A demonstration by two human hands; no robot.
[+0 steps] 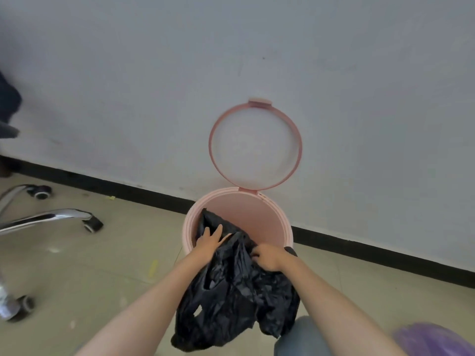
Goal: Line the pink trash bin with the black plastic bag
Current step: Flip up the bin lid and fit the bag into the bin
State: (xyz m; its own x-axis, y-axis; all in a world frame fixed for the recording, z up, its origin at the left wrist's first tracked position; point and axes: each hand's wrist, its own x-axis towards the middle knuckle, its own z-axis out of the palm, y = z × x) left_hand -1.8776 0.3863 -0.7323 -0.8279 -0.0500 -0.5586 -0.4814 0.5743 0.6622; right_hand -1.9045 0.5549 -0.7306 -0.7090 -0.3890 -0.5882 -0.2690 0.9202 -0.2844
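Observation:
The round pink trash bin (264,214) stands on the floor against the wall, its pink ring lid (299,150) tipped up behind it. A crumpled black plastic bag (239,299) hangs over the bin's near rim, most of it outside and one corner inside at the left. My left hand (209,241) presses that corner down inside the bin at the left, fingers spread on the plastic. At the near rim, my right hand (266,256) is closed on a fold of the bag.
A white wall with a black baseboard (128,190) runs behind the bin. An office chair's chrome legs and castors (64,218) stand on the tiled floor at the left. Something purple (434,340) lies at the bottom right, beside my grey-clad knee (303,337).

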